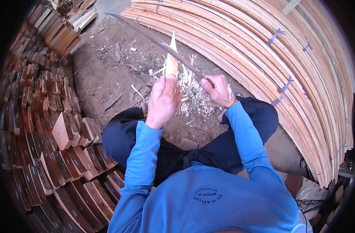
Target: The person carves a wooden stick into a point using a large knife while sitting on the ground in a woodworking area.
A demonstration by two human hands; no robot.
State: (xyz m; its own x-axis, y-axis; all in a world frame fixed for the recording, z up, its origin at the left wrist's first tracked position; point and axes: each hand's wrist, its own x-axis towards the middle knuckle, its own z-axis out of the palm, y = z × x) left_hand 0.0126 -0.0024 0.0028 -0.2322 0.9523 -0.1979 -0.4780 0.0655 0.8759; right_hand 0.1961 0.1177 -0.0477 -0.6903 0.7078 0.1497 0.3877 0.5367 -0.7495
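The person sits on the dirt ground (103, 58) with legs folded, in dark trousers and a blue long-sleeved top.

The left hand (163, 101) is wrapped around the lower part of a pale wooden stake (171, 58). Its fingers (170, 83) are clamped on the wood, and the stake rises out of the top of the fist, tapering to a sharp point that aims away from the body.

The right hand (219, 90) is closed on the handle of a long blade (154, 38), thumb on top, fingers curled tight around the grip. The blade runs up and to the left from that fist and crosses the stake just above the left fingers, its edge lying against the tapered wood. The far tip of the blade reaches well beyond the stake.

Just below and between the two fists, light shavings (193, 101) lie heaped on the ground in front of the knees.

To the left of the left fingers, well apart, short reddish blocks (49, 132) stand stacked in rows. To the right of the right fingers, bundles of long pale slats (301, 85) lie piled, tied with blue straps (276, 35).
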